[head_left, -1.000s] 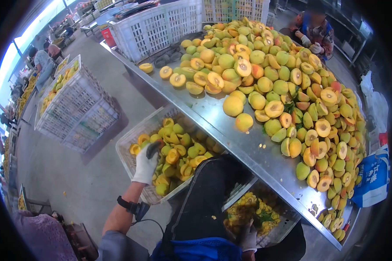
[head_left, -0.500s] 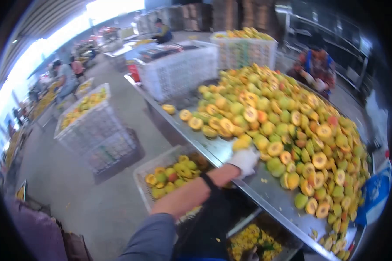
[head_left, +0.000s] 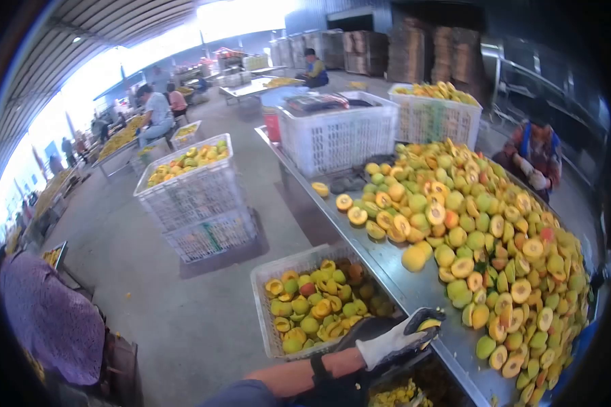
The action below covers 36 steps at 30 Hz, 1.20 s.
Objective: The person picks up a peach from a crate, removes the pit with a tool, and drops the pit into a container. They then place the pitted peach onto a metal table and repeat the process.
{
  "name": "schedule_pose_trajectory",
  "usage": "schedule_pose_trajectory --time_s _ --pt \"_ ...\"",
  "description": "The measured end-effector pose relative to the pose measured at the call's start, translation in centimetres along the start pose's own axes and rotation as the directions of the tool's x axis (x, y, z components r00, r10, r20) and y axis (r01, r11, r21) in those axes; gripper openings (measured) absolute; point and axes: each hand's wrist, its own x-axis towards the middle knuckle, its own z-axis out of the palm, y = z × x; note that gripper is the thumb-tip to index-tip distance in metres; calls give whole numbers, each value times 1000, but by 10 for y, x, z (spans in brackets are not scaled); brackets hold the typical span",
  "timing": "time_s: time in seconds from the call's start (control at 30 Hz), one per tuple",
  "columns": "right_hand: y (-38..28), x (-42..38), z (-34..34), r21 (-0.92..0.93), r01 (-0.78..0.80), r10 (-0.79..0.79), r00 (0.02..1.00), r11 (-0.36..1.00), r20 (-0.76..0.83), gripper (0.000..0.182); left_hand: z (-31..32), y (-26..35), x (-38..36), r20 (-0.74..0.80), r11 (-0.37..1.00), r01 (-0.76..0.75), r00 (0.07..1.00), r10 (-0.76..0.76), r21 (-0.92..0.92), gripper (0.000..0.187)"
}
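Observation:
My left hand [head_left: 402,335], in a white glove with a dark palm, is closed around a yellow peach half [head_left: 429,325] at the near edge of the metal table [head_left: 400,288]. A black band circles that wrist. Beyond the hand, a big heap of halved peaches [head_left: 468,224] covers much of the table, many with their cut faces showing. Two yellow peach pieces [head_left: 415,257] lie at the heap's near side. Below the edge, a bin [head_left: 424,380] holds small yellow scraps. My right hand is out of sight.
Left of the table stands a white crate of peach halves [head_left: 265,319]. Stacked crates [head_left: 193,203] rest on the floor beyond it. At the table's far end is another white crate [head_left: 339,139]. A co-worker [head_left: 540,152] sits across the table, another person [head_left: 51,312] at far left.
My left hand has come back from the heap to the table's near edge and now has a peach half in its fingers. The camera view has shifted, so the scene sits lower and further right.

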Motion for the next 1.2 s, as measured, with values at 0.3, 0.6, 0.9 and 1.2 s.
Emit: schedule_pose_trajectory --time_s 0.3,0.6,0.9,1.2 --pt "-116 -71 55 -787 615 -726 559 39 401 23 58 -44 -41 -149 772 194 925 -349 -605 42" --pt "-129 -75 66 -770 446 -470 856 456 217 28 81 -62 -53 -200 984 156 965 -169 -80 44" --pt "-104 -55 61 -658 603 -593 754 451 283 26 84 -80 -53 -217 993 93 970 -108 -78 38" --pt "-95 -64 59 42 231 -235 955 972 183 23 81 -59 -30 68 938 347 936 -346 -7 44"
